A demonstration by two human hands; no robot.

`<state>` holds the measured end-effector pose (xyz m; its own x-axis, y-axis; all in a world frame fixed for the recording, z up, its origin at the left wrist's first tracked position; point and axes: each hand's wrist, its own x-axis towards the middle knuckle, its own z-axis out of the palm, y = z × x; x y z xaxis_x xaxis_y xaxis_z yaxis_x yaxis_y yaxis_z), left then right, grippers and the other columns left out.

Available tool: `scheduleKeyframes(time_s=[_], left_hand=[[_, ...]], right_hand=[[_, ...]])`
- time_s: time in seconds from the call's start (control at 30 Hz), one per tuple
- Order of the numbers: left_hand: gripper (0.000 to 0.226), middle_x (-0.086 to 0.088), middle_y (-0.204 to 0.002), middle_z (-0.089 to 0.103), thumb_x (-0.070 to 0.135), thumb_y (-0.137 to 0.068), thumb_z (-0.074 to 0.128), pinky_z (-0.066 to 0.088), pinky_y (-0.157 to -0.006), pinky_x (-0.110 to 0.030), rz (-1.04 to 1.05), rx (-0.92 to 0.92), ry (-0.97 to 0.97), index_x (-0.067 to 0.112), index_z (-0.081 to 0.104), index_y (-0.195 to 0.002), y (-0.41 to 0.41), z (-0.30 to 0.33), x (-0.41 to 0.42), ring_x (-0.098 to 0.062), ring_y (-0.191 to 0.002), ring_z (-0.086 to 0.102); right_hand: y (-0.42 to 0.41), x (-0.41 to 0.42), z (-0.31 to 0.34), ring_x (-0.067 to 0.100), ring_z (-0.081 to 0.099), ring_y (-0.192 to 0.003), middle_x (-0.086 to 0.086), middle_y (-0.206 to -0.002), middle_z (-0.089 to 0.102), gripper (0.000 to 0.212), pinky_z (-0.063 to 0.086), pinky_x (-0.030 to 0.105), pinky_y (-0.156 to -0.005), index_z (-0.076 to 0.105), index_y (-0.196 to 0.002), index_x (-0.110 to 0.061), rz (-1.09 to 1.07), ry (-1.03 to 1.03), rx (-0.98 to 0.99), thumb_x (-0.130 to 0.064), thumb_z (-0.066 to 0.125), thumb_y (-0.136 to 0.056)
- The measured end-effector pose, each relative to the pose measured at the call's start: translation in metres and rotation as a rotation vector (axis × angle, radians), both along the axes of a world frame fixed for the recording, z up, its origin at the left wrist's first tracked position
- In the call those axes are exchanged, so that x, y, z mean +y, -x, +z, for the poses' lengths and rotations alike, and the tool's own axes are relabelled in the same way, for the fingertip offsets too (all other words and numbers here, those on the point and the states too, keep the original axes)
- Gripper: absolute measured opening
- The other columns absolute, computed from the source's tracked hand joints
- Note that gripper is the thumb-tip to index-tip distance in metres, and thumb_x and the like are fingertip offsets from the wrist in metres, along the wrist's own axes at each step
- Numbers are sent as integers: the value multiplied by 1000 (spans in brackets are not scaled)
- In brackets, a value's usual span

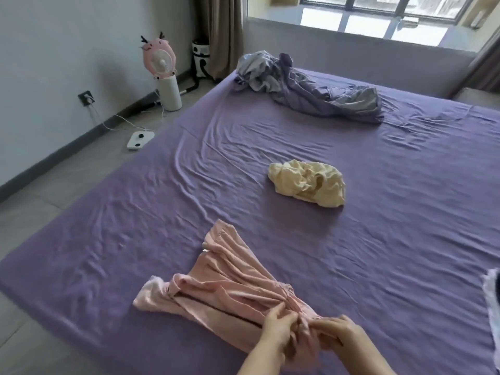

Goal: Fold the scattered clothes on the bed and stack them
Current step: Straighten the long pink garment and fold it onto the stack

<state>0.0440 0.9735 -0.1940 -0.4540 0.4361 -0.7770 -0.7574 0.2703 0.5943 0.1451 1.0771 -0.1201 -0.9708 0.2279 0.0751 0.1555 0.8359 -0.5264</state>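
The gathered near end of a crumpled pink cotton garment (221, 288) is being pinched by the curled fingers (273, 313) of the left hand (278, 328) and right hand (338, 334). It is being handled at the near edge of the purple-sheeted bed (392, 239), and the bunched cloth is best being shaken flat before creasing. A rumpled pale-yellow garment (308, 182) is lying mid-bed, well apart.

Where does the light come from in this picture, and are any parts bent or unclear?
Head view: daylight enters through the window, overexposed at the top right; the wide lens curves the bed edges; both hands, left hand and right hand, look slightly soft on the pink garment.
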Motion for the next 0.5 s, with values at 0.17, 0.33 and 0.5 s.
scheduleKeyframes(time_s=[0.17, 0.33, 0.5], left_hand=[[46, -22, -121, 59, -8, -91, 49, 43, -56, -13, -178, 3, 22, -10, 39, -136, -98, 0, 33, -13, -69, 52], [47, -10, -82, 60, -2, -89, 49, 48, -48, -23, -251, 67, 140, 11, 41, -133, -106, 15, 29, -14, -52, 56], [40, -13, -131, 56, 8, -90, 48, 42, -101, -32, -365, 524, 484, 8, 52, -130, -26, 13, -9, -28, -117, 55]], right_hand=[[-107, 29, -1, 12, 55, -52, -10, -67, 68, 21, 54, 25, -58, 77, -76, -14, -199, 150, -129, 4, 78, -67], [-128, 32, -12, 1, 49, -68, -3, -83, 60, 22, 46, 18, -81, 72, -85, -16, -147, 257, -421, 1, 58, -85], [-114, 9, -40, 1, 45, -124, -21, -130, 51, 30, 39, 18, -95, 62, -120, -37, -243, 174, -341, -31, 59, -90]])
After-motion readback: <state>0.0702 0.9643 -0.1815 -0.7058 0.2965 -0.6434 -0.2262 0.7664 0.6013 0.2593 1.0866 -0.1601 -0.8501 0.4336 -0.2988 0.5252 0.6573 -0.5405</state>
